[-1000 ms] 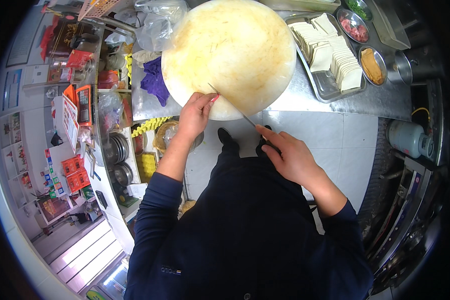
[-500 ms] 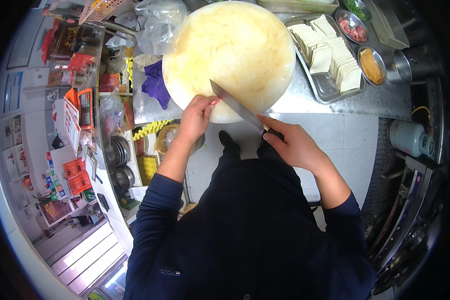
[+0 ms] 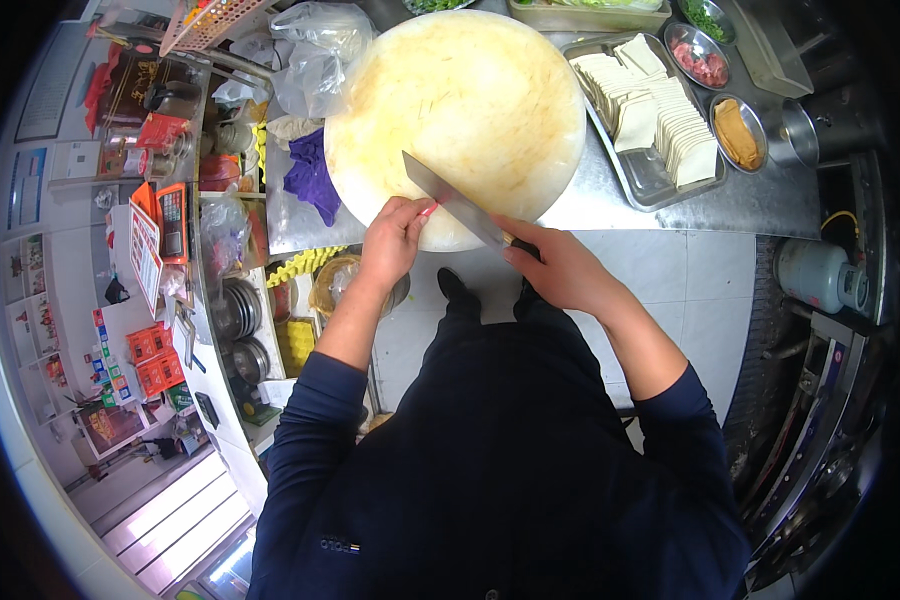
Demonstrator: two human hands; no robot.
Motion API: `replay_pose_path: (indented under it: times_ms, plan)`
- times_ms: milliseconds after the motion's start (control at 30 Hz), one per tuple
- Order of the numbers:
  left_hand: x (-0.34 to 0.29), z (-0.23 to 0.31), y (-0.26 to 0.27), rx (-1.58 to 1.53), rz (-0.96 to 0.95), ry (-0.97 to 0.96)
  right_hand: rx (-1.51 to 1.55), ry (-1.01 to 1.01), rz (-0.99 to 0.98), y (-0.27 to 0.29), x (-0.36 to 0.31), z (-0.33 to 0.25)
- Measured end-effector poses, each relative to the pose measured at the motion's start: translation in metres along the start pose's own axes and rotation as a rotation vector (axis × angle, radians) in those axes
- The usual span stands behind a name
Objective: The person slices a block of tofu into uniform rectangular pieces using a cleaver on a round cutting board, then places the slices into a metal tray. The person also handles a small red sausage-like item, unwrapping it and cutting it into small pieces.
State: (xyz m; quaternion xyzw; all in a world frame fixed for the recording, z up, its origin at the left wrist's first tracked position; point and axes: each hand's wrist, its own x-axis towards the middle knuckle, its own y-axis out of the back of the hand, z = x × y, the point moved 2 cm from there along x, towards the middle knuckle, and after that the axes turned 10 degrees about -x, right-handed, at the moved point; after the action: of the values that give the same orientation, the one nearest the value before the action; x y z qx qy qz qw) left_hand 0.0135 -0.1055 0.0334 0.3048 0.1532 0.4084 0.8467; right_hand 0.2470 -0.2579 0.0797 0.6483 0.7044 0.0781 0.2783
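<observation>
A large round pale chopping board [image 3: 460,95] with yellowish stains lies on the steel counter. Over its near edge, my left hand [image 3: 390,240] pinches a small red piece [image 3: 429,210] between thumb and fingertips; its kind is too small to make out. My right hand [image 3: 560,268] is closed round the dark handle of a broad-bladed kitchen knife [image 3: 457,203]. The blade slants up to the left across the near part of the board, its tip farther in. It passes right beside the red piece; whether they touch I cannot tell.
Right of the board stands a metal tray [image 3: 638,180] of stacked pale sheets. Beyond it are bowls of pink meat [image 3: 698,62], chopped greens [image 3: 708,18] and a tan food [image 3: 738,135]. A purple cloth [image 3: 312,178] and plastic bags [image 3: 320,50] lie left. A gas cylinder [image 3: 815,275] stands lower right.
My right hand and the knife have moved left and slightly away from me, so more blade extends past the red piece. My left hand stays nearly in place, still pinching it.
</observation>
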Motion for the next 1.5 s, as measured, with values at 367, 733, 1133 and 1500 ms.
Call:
replay_pose_path:
  times_ms: [367,733,1133,1500]
  plan:
    - [0.0,0.001,0.001,0.013,0.012,-0.021,0.126,0.009,0.055,-0.013,0.004,0.003]
    - [-0.002,0.006,0.0,0.14,0.086,-0.035,-0.657,0.195,0.461,-0.013,0.039,0.035]
    - [-0.087,0.017,0.108,-0.136,0.068,-0.148,-0.344,0.41,0.192,-0.097,0.067,-0.118]
    - [-0.267,-0.043,0.302,-0.159,0.491,-0.217,-0.173,0.575,-0.245,-0.265,0.082,-0.335]
